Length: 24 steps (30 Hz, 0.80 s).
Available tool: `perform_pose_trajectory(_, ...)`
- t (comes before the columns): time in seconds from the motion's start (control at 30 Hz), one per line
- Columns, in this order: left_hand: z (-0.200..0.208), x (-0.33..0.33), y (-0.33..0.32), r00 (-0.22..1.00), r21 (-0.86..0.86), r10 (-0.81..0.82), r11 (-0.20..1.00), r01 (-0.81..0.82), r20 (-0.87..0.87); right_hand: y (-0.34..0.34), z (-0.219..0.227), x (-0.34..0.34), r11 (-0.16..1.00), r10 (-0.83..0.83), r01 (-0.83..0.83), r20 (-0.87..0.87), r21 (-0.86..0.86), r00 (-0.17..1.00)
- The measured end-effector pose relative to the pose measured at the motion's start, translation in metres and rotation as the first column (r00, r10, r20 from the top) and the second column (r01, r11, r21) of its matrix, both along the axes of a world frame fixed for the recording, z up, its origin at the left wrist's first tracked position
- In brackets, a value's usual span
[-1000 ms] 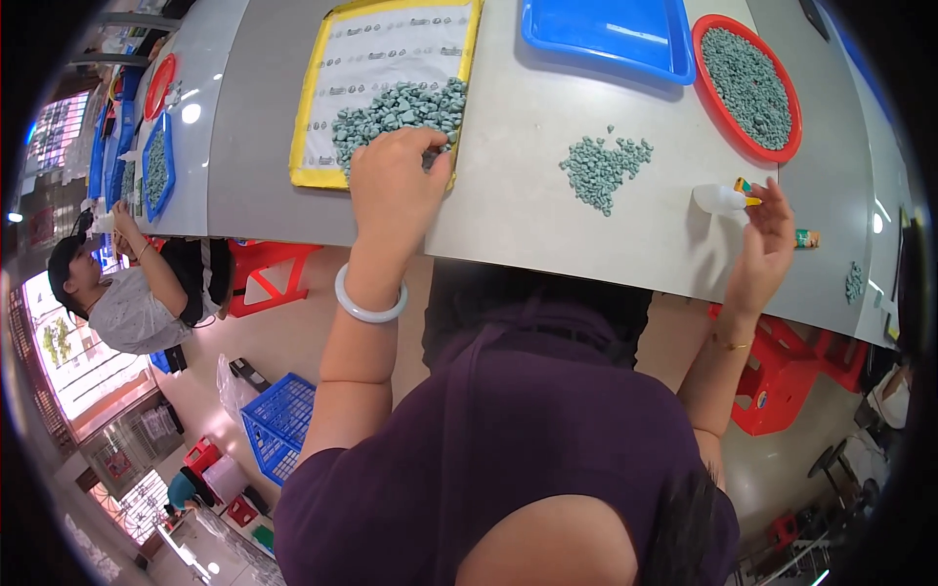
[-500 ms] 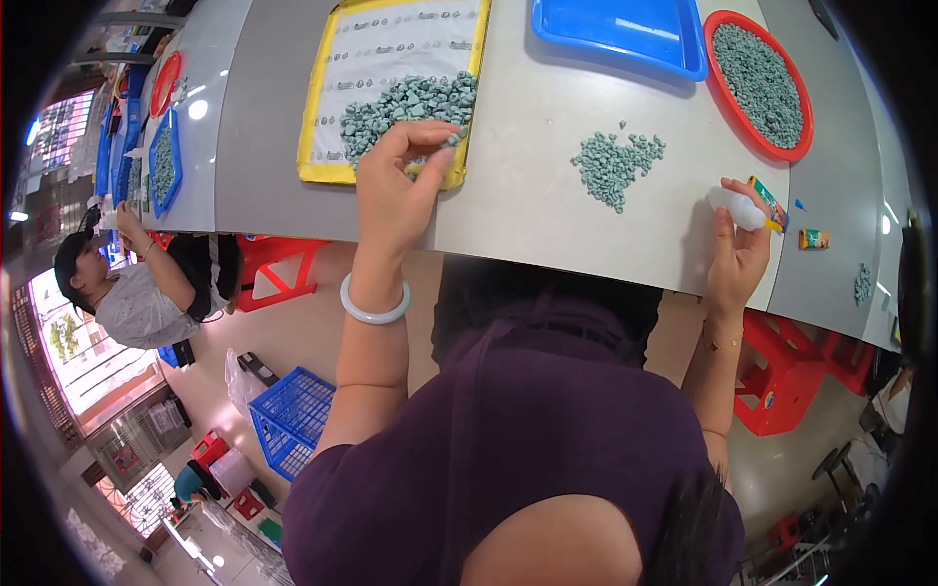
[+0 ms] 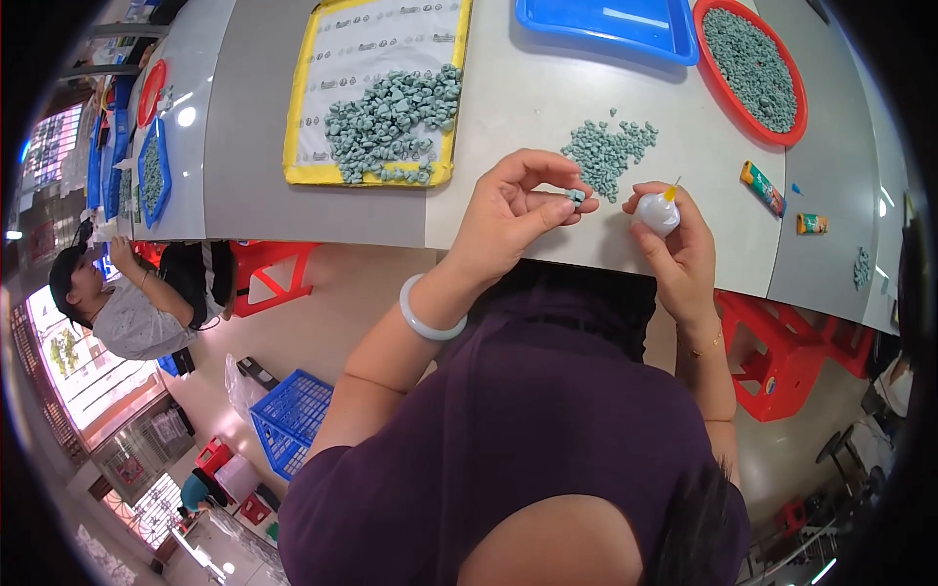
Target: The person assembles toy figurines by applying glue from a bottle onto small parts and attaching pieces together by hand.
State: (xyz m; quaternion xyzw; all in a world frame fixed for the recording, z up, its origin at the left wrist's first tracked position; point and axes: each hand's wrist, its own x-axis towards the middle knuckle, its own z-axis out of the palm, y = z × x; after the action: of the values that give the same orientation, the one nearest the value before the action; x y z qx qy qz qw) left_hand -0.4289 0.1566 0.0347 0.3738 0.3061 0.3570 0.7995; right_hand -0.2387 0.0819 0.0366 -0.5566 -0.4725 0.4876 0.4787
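Observation:
Between the thumb and fingers of my left hand (image 3: 523, 210) is a small grey-green stone piece (image 3: 576, 196), held above the table's near edge. My right hand (image 3: 684, 244) grips a white squeeze bottle (image 3: 657, 215) with a yellow tip and thin needle pointing up. Just beyond both hands lies a loose pile of small green stones (image 3: 606, 151). To the left, a yellow-edged tray (image 3: 291, 146) lined with printed white paper carries many larger green pieces (image 3: 391, 122).
A blue tray (image 3: 606, 49) and a red round tray (image 3: 716, 73) full of green stones stand at the back. On the right lie a green-and-yellow tube (image 3: 762, 188) and a short yellow-green piece (image 3: 812, 224). Another person (image 3: 137, 303) works at the far left.
My left hand has moved right from the yellow-edged tray with the stone piece. My right hand has come left with the bottle, its needle now pointing up. Both hands are closer together.

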Motion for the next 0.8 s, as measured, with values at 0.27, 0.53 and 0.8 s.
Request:
perform_pose_trajectory(0.27, -0.012, 0.002, -0.005, 0.998, 0.128, 0.047, 0.991, -0.043, -0.028, -0.002, -0.002, 0.009, 0.994, -0.103, 0.086, 0.312, 0.068, 0.944)
perform_pose_trajectory(0.53, -0.009, 0.005, -0.014, 0.923, 0.297, 0.135, 0.955, -0.024, -0.36, 0.001, 0.006, 0.011, 0.854, -0.393, -0.041, 0.695, 0.518, 0.601)
perform_pose_trajectory(0.8, -0.01, 0.007, -0.014, 0.893, 0.361, 0.16, 0.933, 0.002, -0.42, -0.003, 0.006, 0.012, 0.815, -0.447, -0.101, 0.731, 0.57, 0.516)
